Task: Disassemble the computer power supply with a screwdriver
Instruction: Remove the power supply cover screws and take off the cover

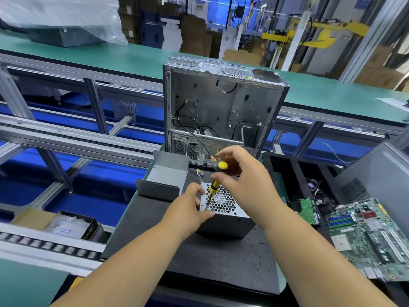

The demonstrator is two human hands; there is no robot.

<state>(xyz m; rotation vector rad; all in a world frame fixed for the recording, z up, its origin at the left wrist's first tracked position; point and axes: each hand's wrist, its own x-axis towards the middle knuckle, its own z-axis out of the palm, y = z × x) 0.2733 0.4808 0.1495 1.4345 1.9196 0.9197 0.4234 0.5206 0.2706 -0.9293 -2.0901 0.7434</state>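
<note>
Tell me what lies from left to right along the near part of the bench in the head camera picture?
Cardboard box of plastic bags → bent grey metal cover → left hand → power supply with the screwdriver on it → small green circuit board → large motherboard.

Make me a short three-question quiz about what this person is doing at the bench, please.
1. True or false: the right hand holds the yellow-and-black screwdriver.
2. Where does the screwdriver's tip rest? A) green circuit board B) near-left corner of the grey metal power supply box's honeycomb grille C) open computer case
3. Fill in: the left hand steadies the ____.

Key: 1 true; 2 B; 3 power supply box. The green circuit board lies to the right; the open silver computer case stands behind.
</note>
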